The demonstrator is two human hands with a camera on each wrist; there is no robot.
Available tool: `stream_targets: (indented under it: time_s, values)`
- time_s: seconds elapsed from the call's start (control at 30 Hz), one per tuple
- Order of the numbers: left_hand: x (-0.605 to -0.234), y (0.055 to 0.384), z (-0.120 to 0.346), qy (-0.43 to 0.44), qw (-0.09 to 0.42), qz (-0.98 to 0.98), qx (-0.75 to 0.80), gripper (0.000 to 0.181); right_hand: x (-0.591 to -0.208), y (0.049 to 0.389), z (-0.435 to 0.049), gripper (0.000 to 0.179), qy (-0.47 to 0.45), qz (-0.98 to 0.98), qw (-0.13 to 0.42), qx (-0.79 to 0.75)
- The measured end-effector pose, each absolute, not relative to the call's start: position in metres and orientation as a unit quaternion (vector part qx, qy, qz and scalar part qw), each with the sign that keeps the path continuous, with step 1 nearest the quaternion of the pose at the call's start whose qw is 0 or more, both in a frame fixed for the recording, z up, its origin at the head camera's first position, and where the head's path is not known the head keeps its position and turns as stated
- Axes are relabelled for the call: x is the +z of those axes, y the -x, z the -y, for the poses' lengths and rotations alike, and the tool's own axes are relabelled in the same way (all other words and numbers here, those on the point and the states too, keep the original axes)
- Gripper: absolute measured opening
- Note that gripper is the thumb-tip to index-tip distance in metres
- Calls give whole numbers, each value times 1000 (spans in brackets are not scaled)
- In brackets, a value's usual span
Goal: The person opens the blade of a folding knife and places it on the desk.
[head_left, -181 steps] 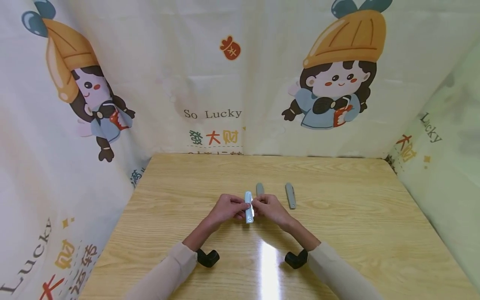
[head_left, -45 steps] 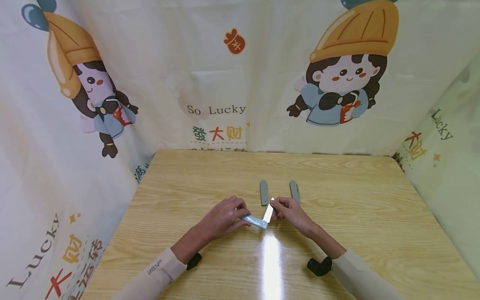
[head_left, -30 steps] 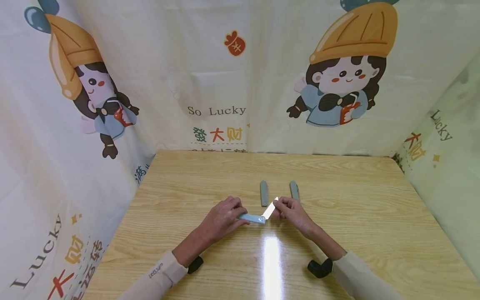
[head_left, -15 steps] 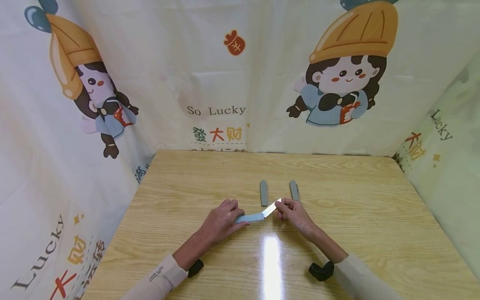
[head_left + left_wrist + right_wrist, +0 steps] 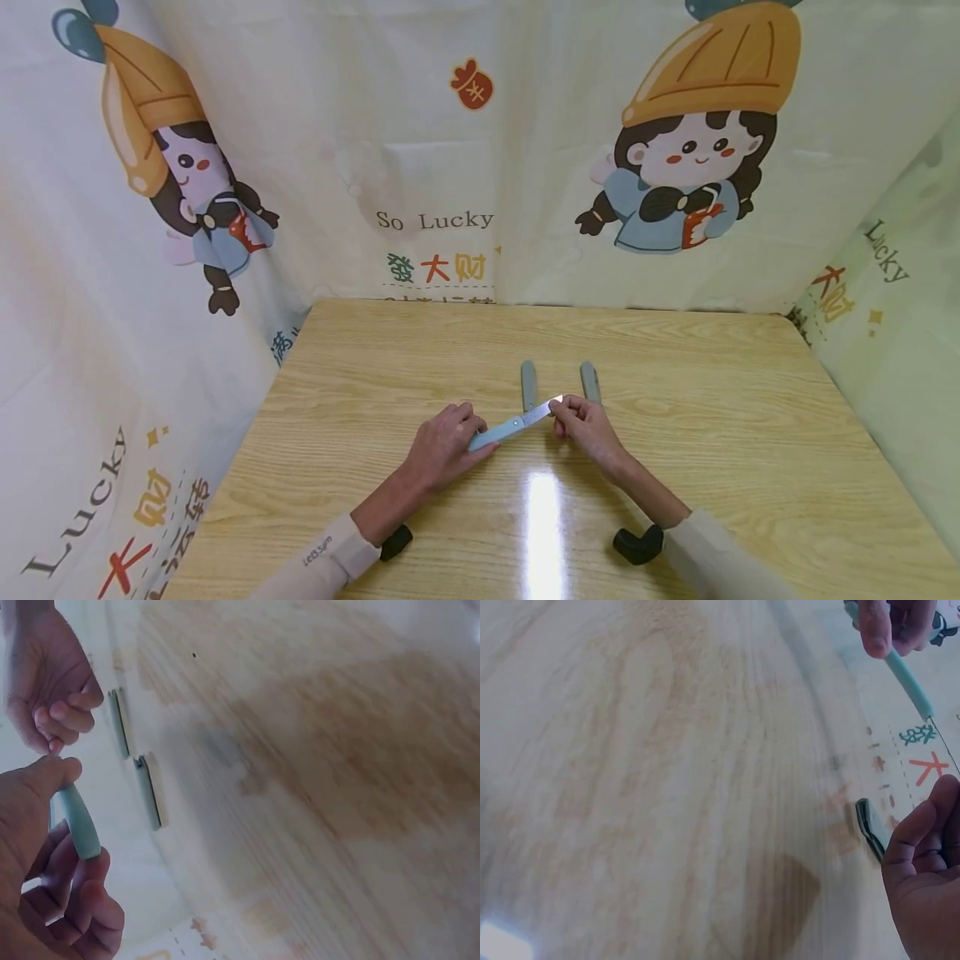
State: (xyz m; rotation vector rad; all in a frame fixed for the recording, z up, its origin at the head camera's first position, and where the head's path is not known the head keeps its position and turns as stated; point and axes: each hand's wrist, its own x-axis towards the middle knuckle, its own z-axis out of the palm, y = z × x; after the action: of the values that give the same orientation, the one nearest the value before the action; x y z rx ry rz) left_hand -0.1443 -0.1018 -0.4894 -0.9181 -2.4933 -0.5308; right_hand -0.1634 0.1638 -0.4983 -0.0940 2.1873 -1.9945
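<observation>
Left hand grips the pale blue handle of a folding knife at its outer end, thumb on one side and fingers on the other. Right hand pinches the blade near its tip — a narrow hold, with thumb and fingertip pressed close together. Between the two grips, handle and blade run almost in one line, rising slightly toward the right hand.

Handling the blade well, I would judge, calls for fingertips on its flat sides only (which edge is sharp cannot be told from these views). A firm handle and a slow, even turn about the pivot would suit it best; twisting sideways could strain the joint or let the tip slip.

As for place, the knife spans the gap between the hands, seemingly raised off the table. Just beyond the blade lies a grey knife, which looks folded. Another grey one lies beyond the right hand's fingertips, near them, its lower end close to the knuckles.
</observation>
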Motion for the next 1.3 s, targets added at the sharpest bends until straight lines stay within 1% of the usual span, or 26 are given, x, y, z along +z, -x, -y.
stream_targets:
  time_s: [0.2,0.33,0.47,0.57,0.73,0.8,0.83,0.87,0.93,1.03,1.17,1.23,1.3]
  values:
    - [-486,142,98,311,192,915,-171,27,-497,164,-160,32,32,-729,77,-679]
    - [-480,143,97,306,200,922,-130,32,-496,165,-158,33,22,-730,80,-678]
    - [-477,145,95,320,229,914,-99,28,-496,167,-156,33,-1,-718,73,-692]
    - [-478,148,94,332,264,901,-83,22,-494,168,-153,34,-12,-699,66,-712]
    - [-480,156,94,350,329,876,-51,17,-488,171,-152,38,5,-681,65,-730]
    - [-481,160,94,353,342,870,-47,16,-485,173,-152,40,19,-677,62,-733]
    - [-482,162,93,352,340,871,-54,16,-483,174,-153,40,21,-674,55,-737]
    - [-484,165,93,350,333,873,-67,15,-482,174,-154,39,21,-670,47,-740]
    - [-486,168,94,339,301,884,-116,13,-479,175,-157,36,23,-666,30,-745]
    - [-489,175,94,297,223,902,-220,11,-477,176,-163,32,19,-660,13,-751]
    - [-491,183,93,220,115,906,-343,14,-478,177,-170,32,18,-666,24,-745]
    - [-491,187,93,184,73,903,-382,17,-479,177,-171,32,15,-672,29,-739]
    - [-491,192,93,152,43,898,-412,20,-481,177,-172,35,14,-678,33,-734]
